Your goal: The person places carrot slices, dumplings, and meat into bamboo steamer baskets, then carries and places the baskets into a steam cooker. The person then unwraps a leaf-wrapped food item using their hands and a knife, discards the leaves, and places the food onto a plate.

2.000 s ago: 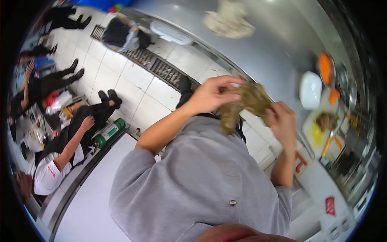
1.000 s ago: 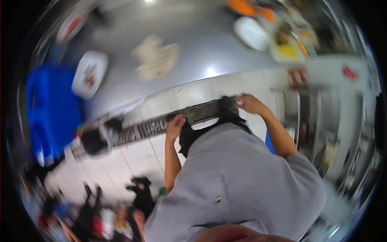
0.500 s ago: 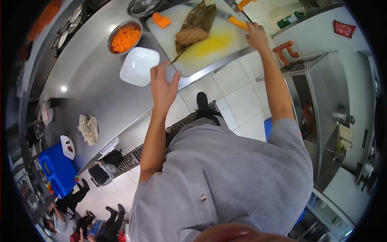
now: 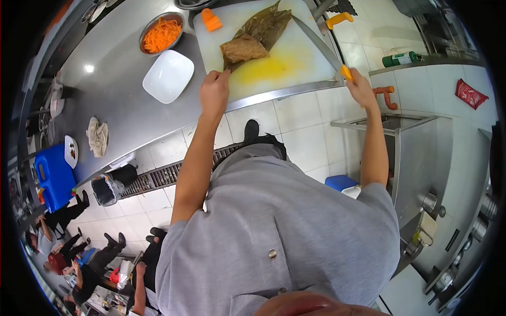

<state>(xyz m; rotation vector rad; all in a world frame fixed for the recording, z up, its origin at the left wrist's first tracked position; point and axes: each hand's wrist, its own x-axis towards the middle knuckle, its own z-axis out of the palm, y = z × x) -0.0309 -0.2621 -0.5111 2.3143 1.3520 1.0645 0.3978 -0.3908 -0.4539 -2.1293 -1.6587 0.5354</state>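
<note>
My right hand (image 4: 361, 90) is closed round the yellow handle of a knife (image 4: 322, 48), whose blade lies over the right side of a white cutting board (image 4: 303, 66). My left hand (image 4: 214, 95) is closed at the board's near left edge, its fingertips pinching the lower end of a dark brown-green leaf (image 4: 271, 23). On the leaf rests a brown block of food (image 4: 243, 49). Yellow liquid stains the board beside it. Orange carrot pieces (image 4: 212, 21) lie at the board's upper left.
Left of the board are a bowl of shredded carrot (image 4: 162, 35) and a white square dish (image 4: 168, 77). A cloth (image 4: 97, 137), a blue container (image 4: 55, 176) and a small plate (image 4: 71, 151) are farther left. Several people (image 4: 89, 274) are at lower left; a bin (image 4: 107, 189) stands below.
My right hand has taken hold of the knife and shifted right and down. My left hand has closed on the leaf's end. Earlier, the leaf-like bundle was handled away from the board.
</note>
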